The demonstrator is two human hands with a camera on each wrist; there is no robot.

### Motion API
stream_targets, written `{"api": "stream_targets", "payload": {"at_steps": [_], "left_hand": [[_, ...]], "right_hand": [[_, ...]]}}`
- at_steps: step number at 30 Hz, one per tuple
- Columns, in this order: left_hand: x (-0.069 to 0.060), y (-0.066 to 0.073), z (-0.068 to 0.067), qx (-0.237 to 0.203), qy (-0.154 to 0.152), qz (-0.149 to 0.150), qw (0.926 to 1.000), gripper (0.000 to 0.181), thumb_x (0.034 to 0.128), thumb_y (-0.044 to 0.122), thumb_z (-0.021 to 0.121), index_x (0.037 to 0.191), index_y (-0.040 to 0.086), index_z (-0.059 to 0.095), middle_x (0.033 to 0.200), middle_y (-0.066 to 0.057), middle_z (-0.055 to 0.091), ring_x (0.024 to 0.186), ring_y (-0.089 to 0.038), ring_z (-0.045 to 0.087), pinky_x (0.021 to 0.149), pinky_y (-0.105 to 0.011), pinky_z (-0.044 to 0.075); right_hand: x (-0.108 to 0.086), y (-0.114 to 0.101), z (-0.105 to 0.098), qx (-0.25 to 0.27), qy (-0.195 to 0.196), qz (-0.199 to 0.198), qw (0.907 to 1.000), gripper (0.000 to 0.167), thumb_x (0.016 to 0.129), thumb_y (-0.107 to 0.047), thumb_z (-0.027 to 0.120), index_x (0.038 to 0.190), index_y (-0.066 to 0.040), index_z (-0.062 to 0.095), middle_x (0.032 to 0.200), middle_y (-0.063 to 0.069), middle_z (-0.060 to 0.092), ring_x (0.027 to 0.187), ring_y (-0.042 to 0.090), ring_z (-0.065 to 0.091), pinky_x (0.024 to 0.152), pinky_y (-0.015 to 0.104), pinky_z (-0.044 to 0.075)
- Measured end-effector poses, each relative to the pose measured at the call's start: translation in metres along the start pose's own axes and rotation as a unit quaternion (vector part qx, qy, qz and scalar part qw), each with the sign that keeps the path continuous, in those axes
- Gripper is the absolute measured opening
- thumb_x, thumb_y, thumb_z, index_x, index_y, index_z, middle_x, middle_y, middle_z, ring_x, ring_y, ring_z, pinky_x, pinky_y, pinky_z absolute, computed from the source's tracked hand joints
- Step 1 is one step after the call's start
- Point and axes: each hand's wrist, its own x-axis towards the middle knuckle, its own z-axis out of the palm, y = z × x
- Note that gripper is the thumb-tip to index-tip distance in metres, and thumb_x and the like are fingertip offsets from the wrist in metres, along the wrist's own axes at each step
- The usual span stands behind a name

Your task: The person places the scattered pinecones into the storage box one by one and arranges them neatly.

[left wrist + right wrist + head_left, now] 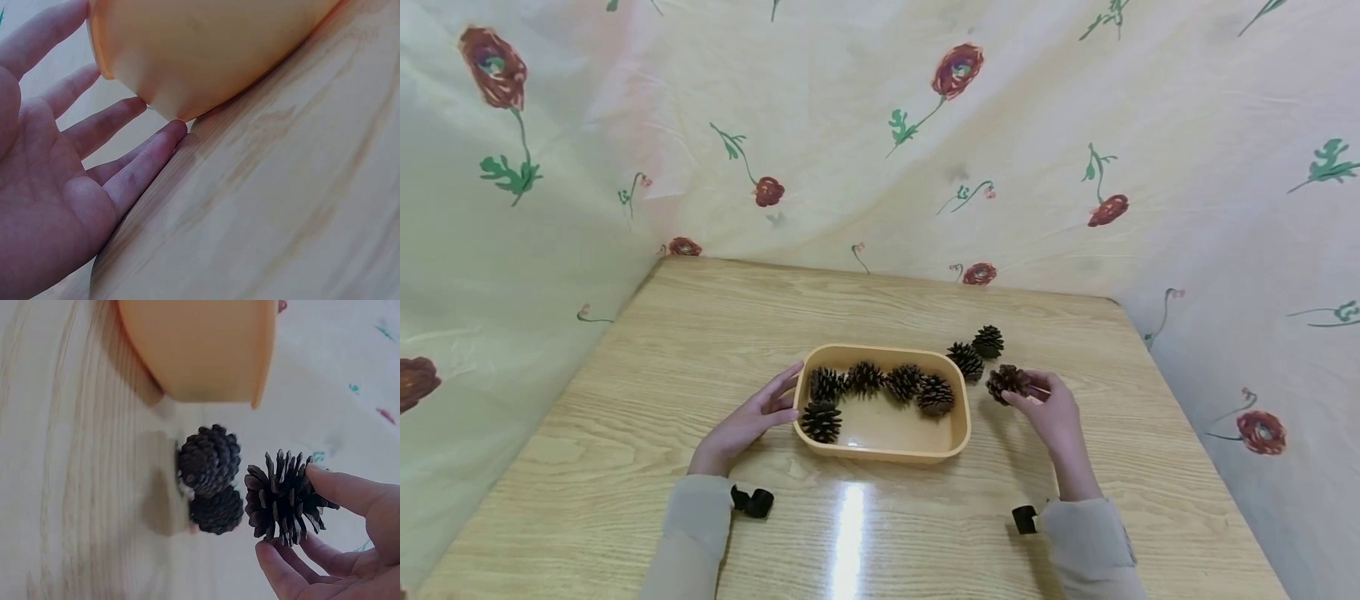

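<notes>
An orange-yellow oblong container point(887, 455) stands on the table with several brown pine cones point(865, 379) inside, along its back and left side. My left hand point(751, 421) touches the container's left end with fingers spread and fairly straight; the left wrist view shows the fingertips point(178, 128) against its outer wall. My right hand point(1054, 417) pinches a pine cone point(284, 499) between thumb and fingers, held above the table to the right of the container. Two more pine cones point(209, 461) lie on the table just beyond it, by the container's back right corner.
The wooden table point(715, 317) has light grain and a bright reflection in front of the container. A flowered cloth point(850, 167) hangs behind the table and at both sides. Small black cameras point(760, 503) are strapped at both wrists.
</notes>
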Motion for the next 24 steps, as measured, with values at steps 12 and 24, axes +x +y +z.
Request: {"api": "stream_targets", "payload": {"at_steps": [12,24], "left_hand": [[0.001,-0.003,0.0,-0.001,-0.004,0.001,1.0,0.072,0.0994,0.015,0.054,0.157,0.03,0.012,0.162,-0.018,0.01,0.145,-0.046,0.02,0.117,-0.06,0.02],[0.0,0.0,0.0,0.008,0.0,-0.01,0.9999,0.072,0.0996,0.014,0.053,0.156,0.034,0.013,0.163,-0.014,0.011,0.147,-0.043,0.018,0.118,-0.058,0.018]], "right_hand": [[-0.021,-0.015,0.005,0.018,-0.019,-0.034,0.9991,0.065,0.091,-0.023,0.069,0.141,0.003,0.038,0.142,0.022,0.044,0.134,0.036,0.043,0.108,0.044,0.043],[-0.03,-0.022,0.019,0.039,-0.042,-0.047,0.9973,0.061,0.091,-0.018,0.068,0.14,0.005,0.038,0.141,0.024,0.044,0.134,0.038,0.044,0.108,0.044,0.043]]}}
